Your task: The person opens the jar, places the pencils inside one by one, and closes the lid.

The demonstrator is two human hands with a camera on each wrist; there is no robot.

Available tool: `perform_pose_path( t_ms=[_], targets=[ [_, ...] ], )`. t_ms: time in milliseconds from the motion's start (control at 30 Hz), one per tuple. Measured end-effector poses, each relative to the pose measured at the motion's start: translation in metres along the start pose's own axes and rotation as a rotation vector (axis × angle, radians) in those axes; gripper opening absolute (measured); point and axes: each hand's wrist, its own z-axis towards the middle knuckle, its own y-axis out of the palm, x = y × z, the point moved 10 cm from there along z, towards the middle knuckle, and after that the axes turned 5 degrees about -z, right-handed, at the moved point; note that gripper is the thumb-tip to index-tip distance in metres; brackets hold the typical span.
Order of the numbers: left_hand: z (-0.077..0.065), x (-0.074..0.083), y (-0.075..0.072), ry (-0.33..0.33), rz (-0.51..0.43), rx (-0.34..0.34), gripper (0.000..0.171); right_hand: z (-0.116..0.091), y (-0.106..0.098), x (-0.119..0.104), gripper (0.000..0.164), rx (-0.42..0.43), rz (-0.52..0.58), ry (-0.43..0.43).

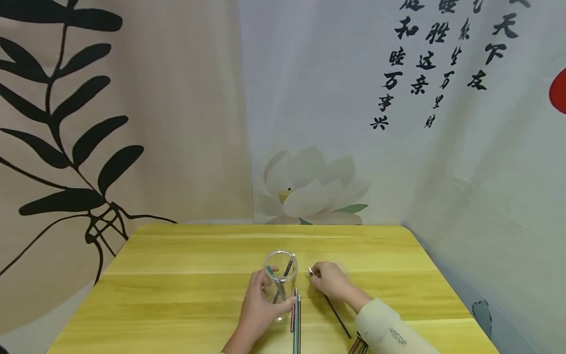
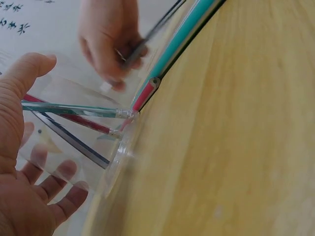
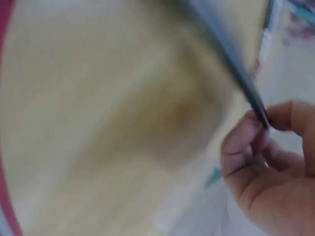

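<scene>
My left hand (image 1: 261, 307) holds a clear cup (image 1: 281, 252) upright on the table, fingers and thumb around its side. Inside the cup several pencils lean, among them a teal pencil (image 2: 78, 109), a red one and a dark one, metal-banded ends down in the left wrist view. To the right of the cup, my right hand (image 1: 330, 281) pinches a dark pencil (image 1: 338, 317) near one end between thumb and fingers. The pencil slants down toward the near side. In the right wrist view this pencil (image 3: 231, 59) is blurred.
Several pencils (image 1: 297, 324) lie side by side on the wooden table (image 1: 177, 285), just in front of the cup. More pencils (image 1: 360, 345) show beside the right sleeve at the near edge of view. A printed cloth backdrop (image 1: 190, 123) hangs behind the table.
</scene>
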Motion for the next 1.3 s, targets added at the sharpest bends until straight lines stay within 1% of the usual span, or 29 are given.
perform_pose_path(
  t_ms=[67, 100, 167, 233, 267, 300, 367, 433, 533, 600, 700, 767, 833, 933, 1033, 1067, 1133, 1200, 1233, 1300],
  targets=[
    [0.0, 0.001, 0.001, 0.003, 0.007, -0.004, 0.085, -0.001, -0.023, 0.009, 0.025, 0.06, 0.094, 0.042],
    [0.0, 0.001, 0.001, 0.003, 0.009, -0.006, 0.084, -0.001, -0.037, 0.015, 0.03, 0.092, 0.153, 0.064],
    [0.0, 0.001, 0.001, 0.002, 0.014, -0.009, 0.084, -0.005, -0.066, 0.026, 0.046, 0.144, 0.252, 0.089],
    [0.0, 0.001, 0.002, -0.001, 0.017, -0.014, 0.083, -0.012, -0.098, 0.038, 0.058, 0.214, 0.332, 0.083],
    [0.0, 0.001, 0.002, -0.003, 0.02, -0.017, 0.082, -0.017, -0.114, 0.043, 0.061, 0.258, 0.363, 0.072],
    [-0.001, 0.001, 0.002, -0.004, 0.022, -0.02, 0.082, -0.023, -0.13, 0.049, 0.061, 0.311, 0.394, 0.059],
    [0.0, 0.001, 0.002, -0.002, 0.027, -0.022, 0.082, -0.037, -0.16, 0.062, 0.055, 0.434, 0.473, 0.042],
    [0.0, 0.001, 0.002, 0.0, 0.031, -0.02, 0.083, -0.052, -0.184, 0.076, 0.049, 0.558, 0.624, 0.049],
    [0.0, 0.001, 0.001, 0.004, 0.027, -0.013, 0.083, -0.074, -0.211, 0.094, 0.048, 0.727, 0.883, 0.066],
    [0.0, 0.001, 0.001, 0.004, 0.02, -0.01, 0.083, -0.086, -0.223, 0.098, 0.048, 0.815, 1.04, 0.063],
    [-0.001, 0.0, 0.001, 0.002, 0.009, -0.008, 0.082, -0.097, -0.238, 0.091, 0.05, 0.892, 1.174, 0.026],
    [-0.001, 0.0, 0.002, 0.004, 0.004, -0.008, 0.082, -0.1, -0.245, 0.077, 0.05, 0.912, 1.236, -0.028],
    [0.0, 0.001, 0.002, 0.005, 0.003, -0.009, 0.082, -0.102, -0.25, 0.056, 0.05, 0.915, 1.261, -0.091],
    [0.001, 0.001, 0.0, 0.005, 0.004, -0.007, 0.081, -0.102, -0.252, 0.012, 0.047, 0.899, 1.272, -0.213],
    [0.002, 0.001, -0.001, 0.004, 0.002, -0.003, 0.08, -0.097, -0.245, -0.034, 0.044, 0.844, 1.234, -0.359],
    [0.002, 0.001, -0.001, 0.004, 0.003, -0.001, 0.081, -0.095, -0.24, -0.049, 0.044, 0.82, 1.197, -0.412],
    [0.002, 0.001, -0.001, 0.001, 0.001, -0.004, 0.081, -0.09, -0.228, -0.076, 0.043, 0.772, 1.09, -0.506],
    [0.001, 0.0, 0.0, -0.003, -0.001, -0.015, 0.081, -0.086, -0.21, -0.098, 0.044, 0.733, 0.942, -0.579],
    [0.001, 0.0, 0.001, -0.007, -0.003, -0.021, 0.08, -0.085, -0.201, -0.108, 0.043, 0.726, 0.843, -0.609],
    [0.001, -0.001, 0.003, -0.01, -0.005, -0.032, 0.08, -0.082, -0.18, -0.123, 0.04, 0.723, 0.644, -0.641]
  ],
)
